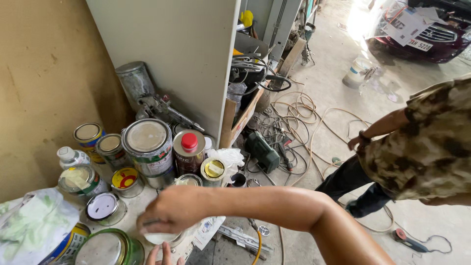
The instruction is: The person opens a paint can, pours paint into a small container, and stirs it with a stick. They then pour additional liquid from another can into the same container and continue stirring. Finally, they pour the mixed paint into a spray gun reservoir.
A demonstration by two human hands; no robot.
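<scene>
Now I see right hand (169, 210) clamped over white lid (159, 238); left fingertips (162, 255) under cup, grip unclear. Light, slippery; I'd hold rim.

Right arm (274, 208) bare, no sleeve; left fingertips (162, 255) bare.

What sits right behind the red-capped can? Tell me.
Behind the red-capped can lies a grey metal spray gun against a white panel. Another tin's rim peeks out; the rest is covered.

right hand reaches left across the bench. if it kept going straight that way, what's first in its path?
Probably the white-lidded small can, just left of the right hand, which holds a white cup. Depth is unclear; it might pass above it.
</scene>
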